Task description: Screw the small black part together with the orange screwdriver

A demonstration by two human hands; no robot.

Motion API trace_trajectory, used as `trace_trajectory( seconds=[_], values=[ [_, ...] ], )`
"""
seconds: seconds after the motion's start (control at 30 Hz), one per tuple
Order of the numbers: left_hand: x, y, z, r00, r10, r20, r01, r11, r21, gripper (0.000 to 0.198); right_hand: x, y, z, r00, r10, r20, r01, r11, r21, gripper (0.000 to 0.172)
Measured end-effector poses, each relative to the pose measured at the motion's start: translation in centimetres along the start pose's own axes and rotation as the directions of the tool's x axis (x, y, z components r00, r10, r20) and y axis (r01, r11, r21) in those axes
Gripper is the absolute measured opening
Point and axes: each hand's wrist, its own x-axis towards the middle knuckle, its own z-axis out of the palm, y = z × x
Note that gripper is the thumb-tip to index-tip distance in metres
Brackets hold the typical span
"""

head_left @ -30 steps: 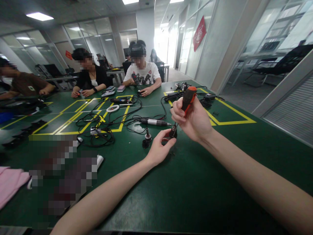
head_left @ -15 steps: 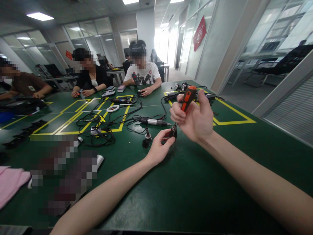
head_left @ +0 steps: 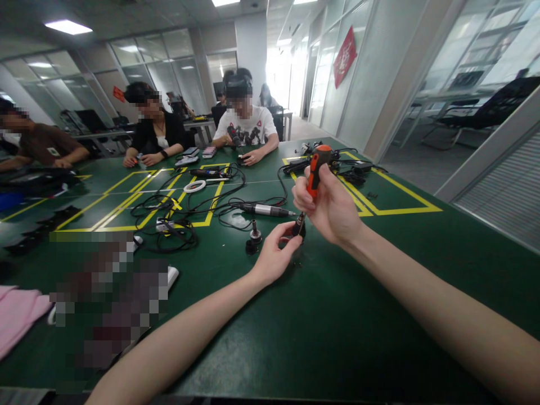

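Note:
My right hand (head_left: 331, 205) is closed around an orange and black screwdriver (head_left: 315, 166), held nearly upright with its tip down on a small dark part (head_left: 298, 229). My left hand (head_left: 275, 253) pinches that small part against the green table (head_left: 337, 315). Just left of my left hand stands another small dark round part (head_left: 252, 242) with a stub on top.
A silver and black pen-like tool (head_left: 265, 210) lies behind my hands among tangled black cables (head_left: 177, 214). Yellow tape marks boxes on the table. More black gear (head_left: 350, 169) sits at the far right. Three people sit across the table. A pink cloth (head_left: 19, 315) lies at the left.
My right hand has regripped the screwdriver: fingers opened half a second ago and are closed round the handle again, which now stands more upright. My left hand stayed put.

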Motion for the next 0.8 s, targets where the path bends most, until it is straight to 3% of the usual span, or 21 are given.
trace_trajectory(
  seconds=[0.13, 0.27, 0.43, 0.57, 0.7, 0.8],
  values=[
    [-0.1, 0.1, 0.0, 1.000, -0.003, 0.007, 0.003, 1.000, -0.010, 0.032, 0.3, 0.4, -0.5, 0.999, -0.042, -0.001, 0.042, 0.995, -0.095, 0.056],
    [-0.1, 0.2, -0.1, 1.000, -0.015, 0.006, 0.015, 1.000, -0.004, 0.031, 0.6, 0.4, -1.5, 0.987, -0.154, 0.038, 0.158, 0.956, -0.247, 0.048],
    [-0.1, 0.1, 0.0, 1.000, -0.014, 0.006, 0.014, 1.000, -0.013, 0.032, 0.7, -0.8, -2.2, 0.953, -0.286, 0.097, 0.293, 0.803, -0.518, 0.035],
    [-0.1, 0.0, 0.0, 1.000, -0.006, 0.009, 0.006, 1.000, -0.012, 0.033, 0.5, -2.8, -2.6, 0.951, -0.223, 0.212, 0.308, 0.674, -0.671, 0.020],
    [-0.2, 0.0, -0.1, 1.000, 0.017, 0.006, -0.017, 1.000, 0.006, 0.034, 0.4, -4.2, -2.9, 0.972, -0.057, 0.229, 0.202, 0.701, -0.684, 0.069],
    [-0.2, 0.0, -0.1, 0.999, 0.050, -0.001, -0.050, 0.998, 0.030, 0.035, 0.3, -4.1, -2.8, 0.969, -0.056, 0.240, 0.200, 0.750, -0.631, 0.072]
  ],
)
